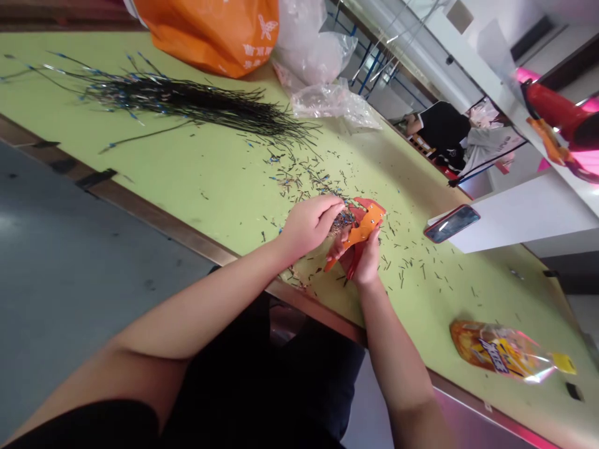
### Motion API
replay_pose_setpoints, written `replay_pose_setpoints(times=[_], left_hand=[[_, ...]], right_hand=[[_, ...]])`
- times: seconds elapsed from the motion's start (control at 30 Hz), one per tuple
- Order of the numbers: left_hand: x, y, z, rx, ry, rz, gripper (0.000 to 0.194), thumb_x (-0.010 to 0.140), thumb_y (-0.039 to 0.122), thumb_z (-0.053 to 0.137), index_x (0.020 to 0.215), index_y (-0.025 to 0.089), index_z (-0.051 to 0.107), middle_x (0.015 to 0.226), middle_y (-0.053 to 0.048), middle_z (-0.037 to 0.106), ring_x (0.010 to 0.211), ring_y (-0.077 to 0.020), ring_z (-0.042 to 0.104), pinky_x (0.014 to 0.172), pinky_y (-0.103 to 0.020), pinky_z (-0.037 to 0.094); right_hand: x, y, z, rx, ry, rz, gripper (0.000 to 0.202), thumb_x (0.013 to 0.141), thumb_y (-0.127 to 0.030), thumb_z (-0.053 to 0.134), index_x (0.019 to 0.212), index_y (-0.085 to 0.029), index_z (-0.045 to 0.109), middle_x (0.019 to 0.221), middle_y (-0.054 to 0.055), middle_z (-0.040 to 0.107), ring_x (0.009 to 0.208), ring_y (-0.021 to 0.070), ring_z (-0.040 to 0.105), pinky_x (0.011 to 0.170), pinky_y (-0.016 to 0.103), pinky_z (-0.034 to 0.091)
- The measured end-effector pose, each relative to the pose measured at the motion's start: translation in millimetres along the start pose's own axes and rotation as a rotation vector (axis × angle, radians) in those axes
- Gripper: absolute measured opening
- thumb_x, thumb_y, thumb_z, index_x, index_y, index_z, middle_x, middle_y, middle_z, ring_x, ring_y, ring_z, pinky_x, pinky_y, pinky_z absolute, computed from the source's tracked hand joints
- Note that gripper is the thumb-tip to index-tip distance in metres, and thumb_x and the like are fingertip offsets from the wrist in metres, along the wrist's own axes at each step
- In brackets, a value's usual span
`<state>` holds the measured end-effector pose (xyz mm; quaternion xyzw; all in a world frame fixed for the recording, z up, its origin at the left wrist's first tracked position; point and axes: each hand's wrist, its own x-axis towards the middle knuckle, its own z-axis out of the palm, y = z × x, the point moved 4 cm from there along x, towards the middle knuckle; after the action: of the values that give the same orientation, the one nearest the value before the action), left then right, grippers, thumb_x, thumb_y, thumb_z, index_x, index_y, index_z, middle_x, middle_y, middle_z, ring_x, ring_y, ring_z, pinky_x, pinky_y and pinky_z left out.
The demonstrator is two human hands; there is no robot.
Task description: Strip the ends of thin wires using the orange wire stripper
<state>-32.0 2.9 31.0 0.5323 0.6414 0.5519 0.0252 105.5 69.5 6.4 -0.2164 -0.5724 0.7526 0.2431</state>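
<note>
My right hand (369, 260) is wrapped round an orange and red hand tool with rivets, which looks like a wire stripper (367, 226). Its jaw end points up and away from me over the table. Close to its left side, my left hand (311, 223) has its fingertips pinched together. Whatever they hold is too small to make out. Between and below the hands lies a heap of short wire offcuts (342, 222). A bundle of black wires with blue ends (187, 103) lies to the far left.
Clippings are scattered over the green table (163, 181). An orange bag (215, 34) and clear plastic bags (313, 56) stand at the back. A phone (452, 223) rests by a white panel (519, 212). A drink bottle (505, 350) lies at right. Another person (442, 128) sits beyond.
</note>
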Motion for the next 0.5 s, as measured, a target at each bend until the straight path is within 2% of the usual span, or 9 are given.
replay_pose_setpoints(times=[0.17, 0.37, 0.5], left_hand=[[1.8, -8.0, 4.9, 0.084, -0.048, -0.016, 0.04, 0.112, 0.036, 0.038, 0.108, 0.02, 0.075, 0.1, -0.008, 0.08, 0.094, -0.0223, 0.073, 0.083, -0.032, 0.054], [5.0, -11.7, 5.8, 0.216, -0.115, -0.029, 0.042, 0.112, 0.033, 0.035, 0.112, 0.019, 0.075, 0.107, -0.01, 0.08, 0.101, -0.0248, 0.074, 0.089, -0.035, 0.055], [6.2, -15.0, 7.7, 0.298, -0.167, -0.007, 0.041, 0.109, 0.027, 0.035, 0.112, 0.019, 0.076, 0.11, -0.011, 0.081, 0.106, -0.0267, 0.074, 0.091, -0.037, 0.056]], right_hand=[[-0.6, 4.6, -0.3, 0.05, -0.103, 0.077, 0.078, 0.079, -0.103, 0.046, 0.079, -0.027, 0.062, 0.06, -0.001, 0.052, 0.07, 0.0239, 0.066, 0.067, 0.041, 0.064], [1.2, 10.0, -6.0, 0.12, -0.198, 0.103, 0.071, 0.081, -0.096, 0.057, 0.083, -0.026, 0.066, 0.062, 0.0, 0.054, 0.08, 0.0272, 0.07, 0.071, 0.044, 0.066], [2.7, 14.1, -12.7, 0.088, -0.197, 0.123, 0.066, 0.082, -0.091, 0.064, 0.084, -0.025, 0.068, 0.063, 0.001, 0.058, 0.078, 0.0263, 0.07, 0.072, 0.044, 0.065]])
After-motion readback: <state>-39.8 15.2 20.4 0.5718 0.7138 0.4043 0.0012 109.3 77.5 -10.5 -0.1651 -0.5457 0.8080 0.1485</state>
